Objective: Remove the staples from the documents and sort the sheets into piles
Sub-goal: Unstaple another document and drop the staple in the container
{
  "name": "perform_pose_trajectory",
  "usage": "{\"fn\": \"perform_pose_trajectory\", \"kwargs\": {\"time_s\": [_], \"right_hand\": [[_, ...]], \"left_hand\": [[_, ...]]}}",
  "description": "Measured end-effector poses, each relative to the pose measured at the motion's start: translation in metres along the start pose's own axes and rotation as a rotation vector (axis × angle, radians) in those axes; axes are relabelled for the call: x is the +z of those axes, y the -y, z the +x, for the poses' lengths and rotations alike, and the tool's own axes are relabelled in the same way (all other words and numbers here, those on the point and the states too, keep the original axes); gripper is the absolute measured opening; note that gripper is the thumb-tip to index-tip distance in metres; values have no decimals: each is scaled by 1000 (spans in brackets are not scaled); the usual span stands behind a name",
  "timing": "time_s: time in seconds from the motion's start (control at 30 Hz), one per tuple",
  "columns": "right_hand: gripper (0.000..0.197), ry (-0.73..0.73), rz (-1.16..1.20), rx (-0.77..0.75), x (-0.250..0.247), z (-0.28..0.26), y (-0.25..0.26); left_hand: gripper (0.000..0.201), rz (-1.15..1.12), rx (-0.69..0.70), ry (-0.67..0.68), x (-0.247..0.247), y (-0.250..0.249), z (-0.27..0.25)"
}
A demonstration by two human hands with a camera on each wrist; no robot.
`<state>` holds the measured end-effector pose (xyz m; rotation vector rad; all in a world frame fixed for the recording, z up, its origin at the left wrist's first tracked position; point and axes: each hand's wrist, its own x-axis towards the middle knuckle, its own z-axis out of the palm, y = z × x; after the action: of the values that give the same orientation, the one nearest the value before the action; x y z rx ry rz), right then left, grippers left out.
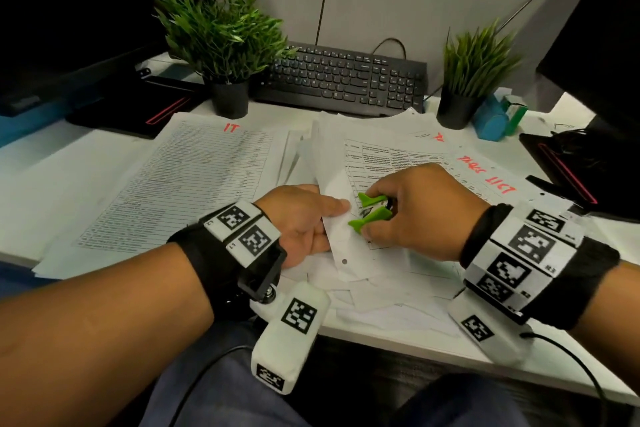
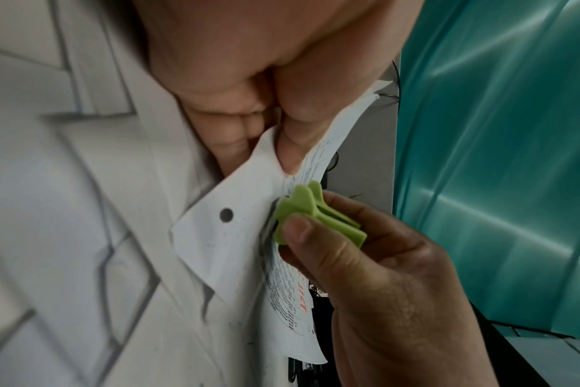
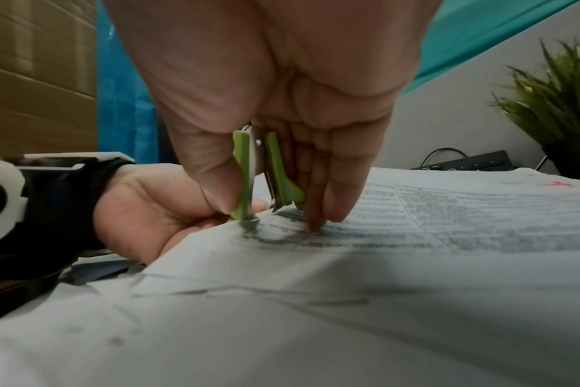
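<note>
My right hand (image 1: 398,208) pinches a green staple remover (image 1: 370,213) between thumb and fingers, its metal claws down on the corner of a stapled document (image 1: 381,166). In the right wrist view the staple remover (image 3: 262,178) stands upright with its claws touching the printed page (image 3: 414,214). My left hand (image 1: 304,218) grips the document's left edge, thumb on top and fingers under the sheets. The left wrist view shows that thumb (image 2: 295,136) pressing the folded corner (image 2: 229,225) beside the staple remover (image 2: 308,212). The staple itself is hidden by the claws.
A pile marked "IT" (image 1: 194,177) lies at the left, another with red lettering (image 1: 485,177) at the right. Loose sheets (image 1: 381,298) spread to the desk's front edge. Two potted plants (image 1: 225,45) (image 1: 474,69), a keyboard (image 1: 346,80) and monitor stands sit behind.
</note>
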<state>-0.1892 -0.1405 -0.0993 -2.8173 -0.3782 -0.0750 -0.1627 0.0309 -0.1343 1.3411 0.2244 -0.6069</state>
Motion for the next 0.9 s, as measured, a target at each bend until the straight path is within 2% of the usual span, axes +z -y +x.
{"fn": "perform_pose_trajectory", "kwargs": {"time_s": [0.13, 0.3, 0.53, 0.67, 0.8, 0.9], "right_hand": [[42, 6, -25, -21, 0, 0, 1], [32, 5, -18, -35, 2, 0, 1], [35, 5, -16, -33, 3, 1, 0], [27, 13, -94, -67, 1, -2, 5], [29, 11, -172, -75, -2, -4, 10], [29, 5, -236, -94, -2, -4, 13]], "left_hand": [[8, -14, 8, 0, 0, 1, -1], [10, -48, 26, 43, -2, 2, -2], [10, -59, 49, 43, -3, 3, -4], [14, -73, 57, 64, -4, 4, -4], [7, -70, 50, 72, -5, 4, -3], [11, -78, 57, 75, -4, 4, -4]]}}
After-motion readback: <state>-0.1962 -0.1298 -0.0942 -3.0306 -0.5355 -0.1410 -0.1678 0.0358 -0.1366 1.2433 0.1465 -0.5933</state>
